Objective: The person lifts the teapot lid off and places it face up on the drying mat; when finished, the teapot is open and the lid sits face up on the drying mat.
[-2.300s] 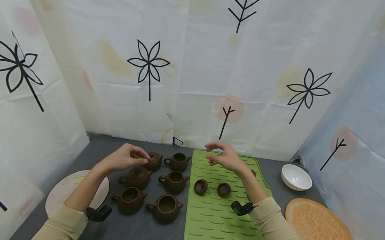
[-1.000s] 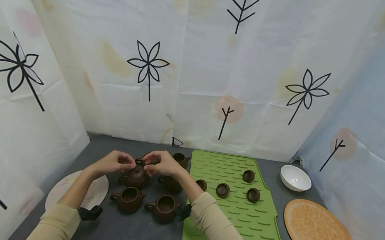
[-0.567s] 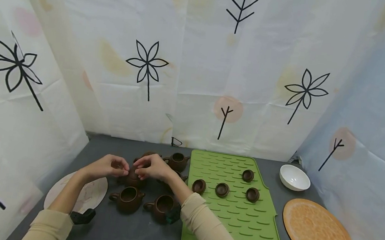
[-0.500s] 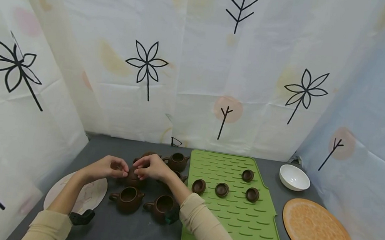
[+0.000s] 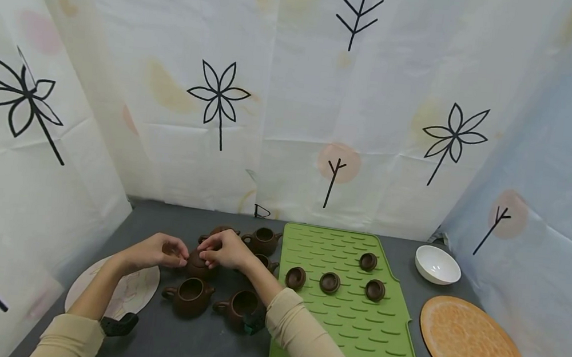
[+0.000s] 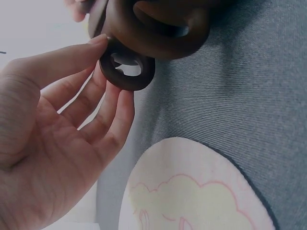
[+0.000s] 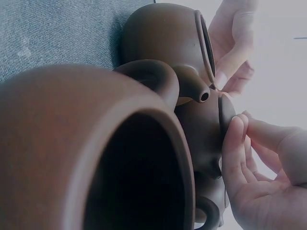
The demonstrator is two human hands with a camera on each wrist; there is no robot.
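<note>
A brown lidded clay teapot [image 5: 198, 266] stands in the middle row of several teapots on the grey table [image 5: 197, 348]. My left hand [image 5: 162, 249] pinches its ring handle [image 6: 144, 81] between thumb and fingers [image 6: 117, 108]. My right hand [image 5: 217, 250] reaches across from the right, its fingertips [image 7: 235, 132] on the pot's lid [image 7: 224, 112]. In the right wrist view an open teapot [image 7: 96, 143] fills the foreground and another lidded teapot [image 7: 163, 33] lies beyond.
Open teapots [image 5: 189, 295] [image 5: 240, 303] stand nearest me, with two more at the back [image 5: 262, 239]. A green mat [image 5: 348, 334] carries several small brown lids [image 5: 330, 282]. A white bowl [image 5: 437, 264], an orange plate [image 5: 473, 349] and a pale round plate [image 5: 125, 295] lie around them.
My right hand came from above the green mat over to the middle teapot. My left hand left the back teapot for this one's handle. In the last half second both barely moved.
</note>
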